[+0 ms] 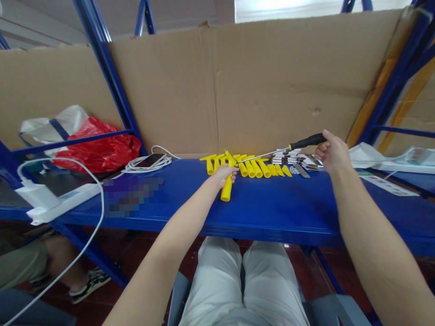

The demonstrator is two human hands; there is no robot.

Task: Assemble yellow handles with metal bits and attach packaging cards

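Note:
My left hand (226, 174) is closed around a yellow plastic tool body (226, 191), its round handle pointing toward me. In my right hand (332, 152) is the end of the black handle of a screwdriver (304, 142). The screwdriver's long metal shaft runs leftward, and its tip meets the yellow piece near my left fingers. Behind and beside my left hand, several more yellow handled pieces (264, 168) lie in a row, followed on the right by small yellow wedge-shaped parts (286, 170). Packets with black and white print (285, 156) and a grey metal strip (302, 171) lie near them.
The blue table (269, 204) has a cardboard panel (272, 85) behind it. At left are a red bag (99, 148), a coiled white cable (146, 164) and a power strip (67, 201). A person's leg (60, 259) shows below left.

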